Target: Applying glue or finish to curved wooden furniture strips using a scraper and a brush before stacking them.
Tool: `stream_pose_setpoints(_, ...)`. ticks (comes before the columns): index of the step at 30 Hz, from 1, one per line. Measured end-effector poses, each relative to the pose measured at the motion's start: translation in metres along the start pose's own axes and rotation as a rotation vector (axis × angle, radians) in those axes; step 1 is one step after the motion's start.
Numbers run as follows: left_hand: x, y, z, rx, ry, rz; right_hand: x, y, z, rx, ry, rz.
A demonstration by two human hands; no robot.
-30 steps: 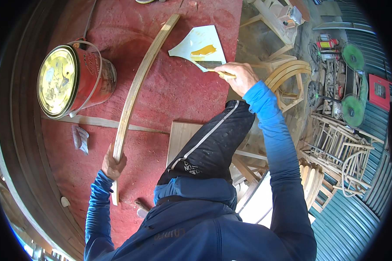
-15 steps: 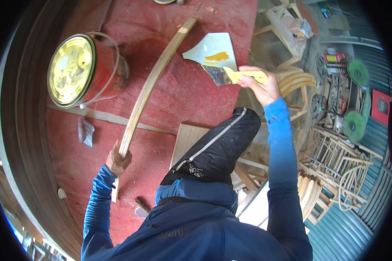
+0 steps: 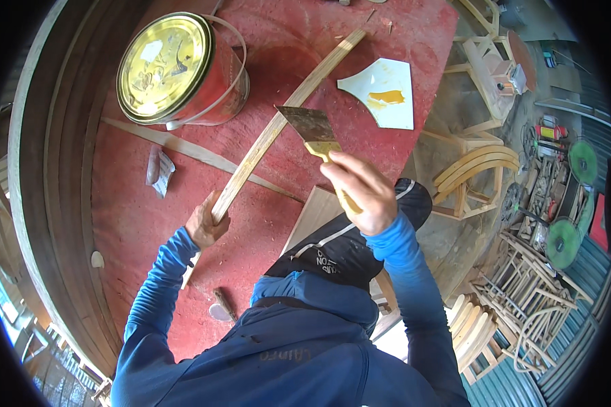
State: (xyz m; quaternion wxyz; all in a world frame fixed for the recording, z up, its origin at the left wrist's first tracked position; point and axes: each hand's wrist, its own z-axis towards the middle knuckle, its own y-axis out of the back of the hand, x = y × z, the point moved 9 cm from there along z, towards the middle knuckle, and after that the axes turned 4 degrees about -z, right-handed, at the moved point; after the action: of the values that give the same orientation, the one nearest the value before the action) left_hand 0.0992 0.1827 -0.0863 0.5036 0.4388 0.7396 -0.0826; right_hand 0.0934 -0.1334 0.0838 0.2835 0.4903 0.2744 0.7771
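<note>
A long, slightly curved wooden strip (image 3: 265, 144) slants across the red surface, and my left hand (image 3: 206, 220) is closed around it toward its near end. My right hand (image 3: 364, 190) grips the yellow handle of a putty knife (image 3: 310, 127). The knife's wide, stained blade lies at the strip's edge, about midway along; whether it touches the wood I cannot tell. Beyond the knife, to the right, is a white board (image 3: 381, 80) with a smear of orange-yellow putty (image 3: 387, 97) on it.
A red bucket with a yellow metal lid (image 3: 164, 68) stands at the far left. Near it lie a crumpled packet (image 3: 161, 173) and a flat wooden lath (image 3: 183, 146). Another scraper (image 3: 223, 305) rests close to me. Curved wooden parts (image 3: 478, 169) and green wheels (image 3: 563, 243) are at the right.
My right hand has brought the putty knife from the white board leftward and nearer, to the wooden strip. My left hand still holds the strip. The whole view has shifted.
</note>
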Motion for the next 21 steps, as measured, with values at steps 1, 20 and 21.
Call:
stream_pose_setpoints(1, -0.002, 0.000, 0.001, -0.007, -0.031, -0.005, 0.003, -0.005, -0.004, 0.047, 0.044, -0.046)
stream_pose_setpoints(20, -0.002, -0.010, -0.001, -0.023, 0.033, 0.032, 0.059, -0.012, -0.025, 0.280, 0.065, -0.175)
stream_pose_setpoints(21, -0.005, -0.009, -0.001, -0.023, 0.032, 0.027, 0.058, -0.005, -0.022, 0.255, 0.050, -0.128)
